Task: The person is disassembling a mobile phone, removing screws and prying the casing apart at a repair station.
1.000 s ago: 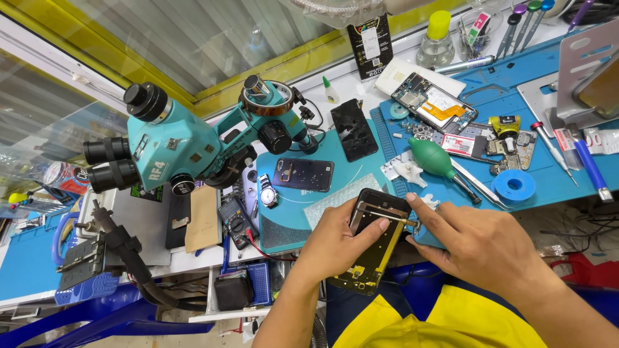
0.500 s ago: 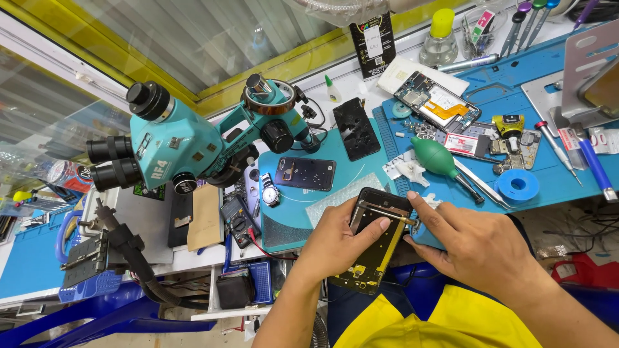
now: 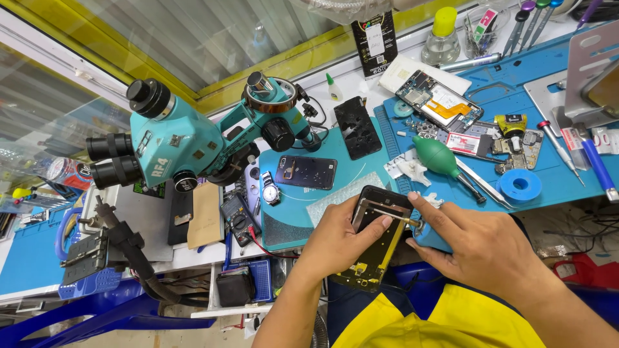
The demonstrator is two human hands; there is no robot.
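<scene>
The opened phone [image 3: 374,235] is gripped in the left hand [image 3: 338,241], held over the near edge of the bench [image 3: 293,225], below the teal microscope [image 3: 187,145]. A thin metal tool [image 3: 392,216] is pinched in the right hand [image 3: 480,248], its tip laid across the phone's upper frame. Against a second ago, barely anything has shifted; both hands stay clamped, so the work is judged ongoing at one spot. A green air blower [image 3: 438,156] lies beyond the phone.
</scene>
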